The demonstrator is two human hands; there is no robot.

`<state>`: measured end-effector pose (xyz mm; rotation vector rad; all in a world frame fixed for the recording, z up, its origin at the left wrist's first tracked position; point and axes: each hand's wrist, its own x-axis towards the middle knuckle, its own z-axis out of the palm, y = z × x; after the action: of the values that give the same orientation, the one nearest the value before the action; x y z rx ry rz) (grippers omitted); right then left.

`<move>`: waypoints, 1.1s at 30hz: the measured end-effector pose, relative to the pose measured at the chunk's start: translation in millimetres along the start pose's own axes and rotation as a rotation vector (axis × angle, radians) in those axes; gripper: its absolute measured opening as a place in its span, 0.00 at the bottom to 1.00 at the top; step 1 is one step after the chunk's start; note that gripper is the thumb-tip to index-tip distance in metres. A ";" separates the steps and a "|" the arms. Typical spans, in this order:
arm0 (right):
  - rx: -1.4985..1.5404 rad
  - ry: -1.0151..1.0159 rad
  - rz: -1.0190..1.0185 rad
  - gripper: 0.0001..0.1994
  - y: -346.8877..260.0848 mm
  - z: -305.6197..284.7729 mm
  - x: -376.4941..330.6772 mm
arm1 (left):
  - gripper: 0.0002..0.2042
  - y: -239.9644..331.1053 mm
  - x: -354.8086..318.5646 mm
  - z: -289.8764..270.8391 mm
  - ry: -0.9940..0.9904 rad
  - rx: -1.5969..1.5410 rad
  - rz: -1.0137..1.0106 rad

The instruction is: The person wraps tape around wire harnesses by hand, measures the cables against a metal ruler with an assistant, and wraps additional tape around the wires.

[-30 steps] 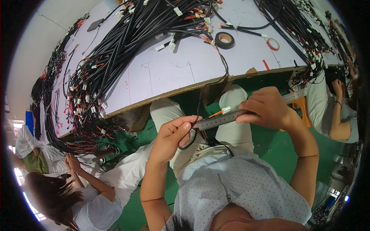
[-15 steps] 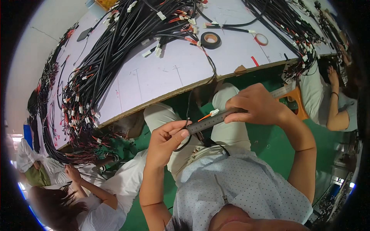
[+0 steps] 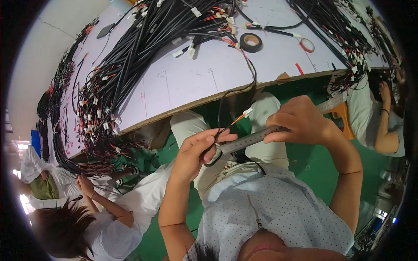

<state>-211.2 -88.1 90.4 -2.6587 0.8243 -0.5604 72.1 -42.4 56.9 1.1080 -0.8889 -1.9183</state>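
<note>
My left hand (image 3: 195, 152) is closed on a thin black cable (image 3: 219, 114), pinching it between thumb and fingers. From that grip an orange-red wire end (image 3: 237, 119) sticks out up and to the right, tipped with a small white connector (image 3: 247, 113). My right hand (image 3: 300, 119) grips a steel ruler (image 3: 246, 142), thumb below and fingers over it. The ruler slants across my lap, its left end close to my left fingertips; whether they touch, I cannot tell. The wire end stands above the ruler, apart from it. The cable loops up to the table edge.
The white table (image 3: 174, 93) bears a big heap of black cables (image 3: 139, 56), a black tape roll (image 3: 251, 42) and a smaller tape roll (image 3: 307, 45). An orange stool (image 3: 346, 122) stands at right. One person (image 3: 109, 226) sits at left, another (image 3: 392, 130) at right.
The connector and wire end have lifted away from the ruler. My left fingers have loosened from the ruler's end and spread somewhat. The whole view has shifted slightly.
</note>
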 end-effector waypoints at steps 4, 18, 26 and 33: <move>-0.115 0.101 -0.067 0.17 -2.2 5.7 5.8 | 0.21 1.6 -4.3 1.9 0.008 -0.073 -0.065; -0.185 0.169 -0.128 0.18 -0.3 5.0 7.4 | 0.21 6.4 -5.0 -7.4 -0.131 -0.051 -0.126; -0.139 0.147 -0.100 0.18 3.4 7.0 4.0 | 0.20 5.1 -3.1 -6.1 -0.159 -0.016 -0.132; 0.148 -0.005 0.296 0.23 1.7 7.4 7.7 | 0.20 2.2 -7.8 -1.1 -0.083 0.152 -0.076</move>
<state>-202.9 -92.7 85.3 -2.3464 1.1045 -0.5154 76.4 -37.1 61.3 1.1729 -1.0674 -1.9971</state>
